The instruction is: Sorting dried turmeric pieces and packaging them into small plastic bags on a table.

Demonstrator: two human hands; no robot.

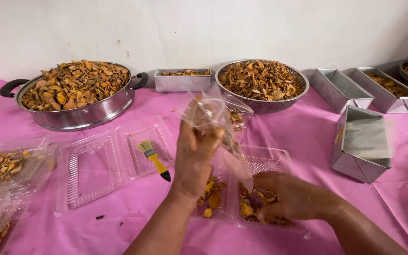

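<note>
Directly above the right hand (279, 196), which grips orange dried slices (260, 208), the left hand (195, 151) pinches a clear plastic bag (218, 127), hanging slantwise toward it.

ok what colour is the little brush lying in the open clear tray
The brush has a yellow handle, a black tip and pale yellowish-green bristles, clearest in the head view.

Pink-covered table (308, 137) with heaped pan (74, 94), colander (262, 85), metal tins (362, 144), clear clamshell trays (114, 160), yellow brush (154, 159)

A brush (154, 160) lies in an open clamshell tray (114, 160), with a heaped pan (74, 97) behind and a colander (262, 85) far right of it.
</note>
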